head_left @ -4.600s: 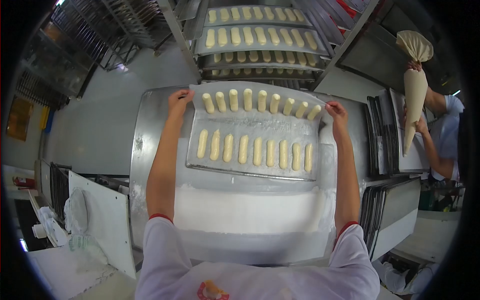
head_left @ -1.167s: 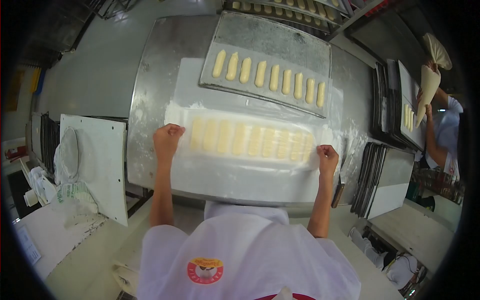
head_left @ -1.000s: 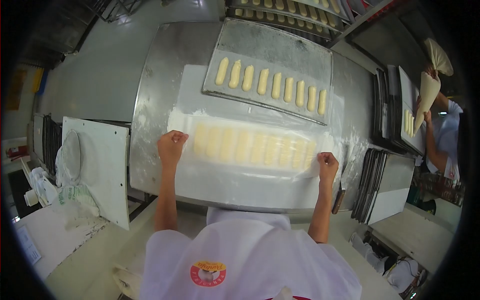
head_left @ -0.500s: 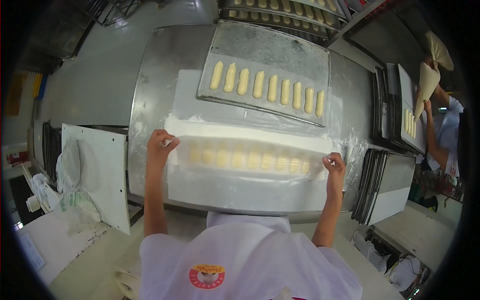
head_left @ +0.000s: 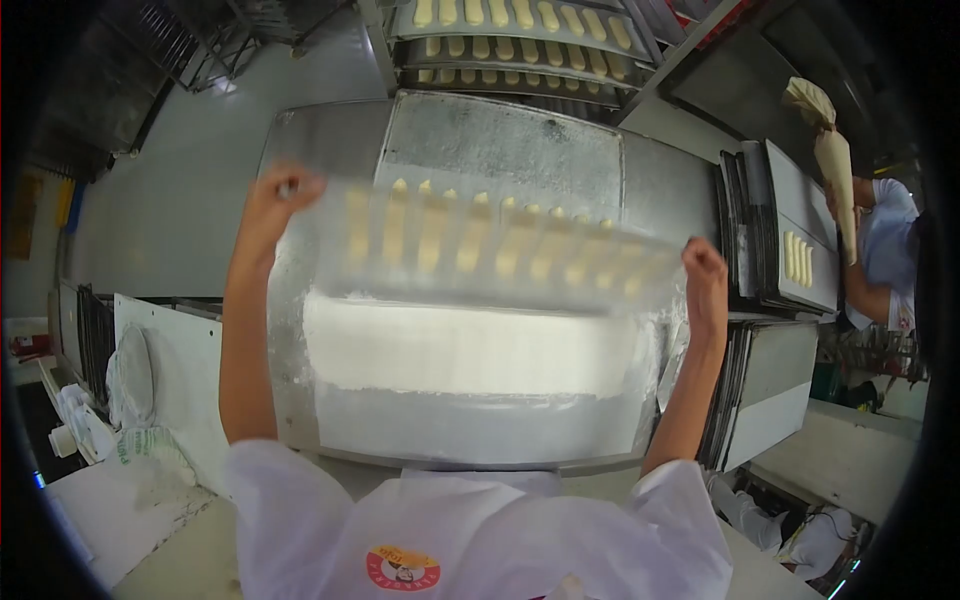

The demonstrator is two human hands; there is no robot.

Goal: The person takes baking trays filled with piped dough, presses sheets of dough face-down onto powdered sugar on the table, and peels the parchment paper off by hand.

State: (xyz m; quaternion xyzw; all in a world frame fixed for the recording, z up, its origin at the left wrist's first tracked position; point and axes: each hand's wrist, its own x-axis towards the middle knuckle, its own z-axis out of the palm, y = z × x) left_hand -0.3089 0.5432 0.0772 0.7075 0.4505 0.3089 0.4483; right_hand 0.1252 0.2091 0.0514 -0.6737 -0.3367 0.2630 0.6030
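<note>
Between my two hands stretches a translucent paper sheet, blurred by motion, with a row of pale dough strips showing on it. My left hand pinches its left end. At the opposite end, my right hand has its fingers closed on the corner. The sheet hangs over the near part of a metal baking tray, hiding most of the dough there; only the far tips show past the paper. Below the sheet lies a white band of flour on the steel table.
Beyond the table, a rack holds trays of dough strips. Stacked trays stand at the right edge. A co-worker there holds a piping bag by a tray with several strips. A white board stands at left.
Both hands have moved forward and apart, carrying the paper sheet from the flour band to over the baking tray. The flour is now uncovered. The co-worker's piping bag has shifted.
</note>
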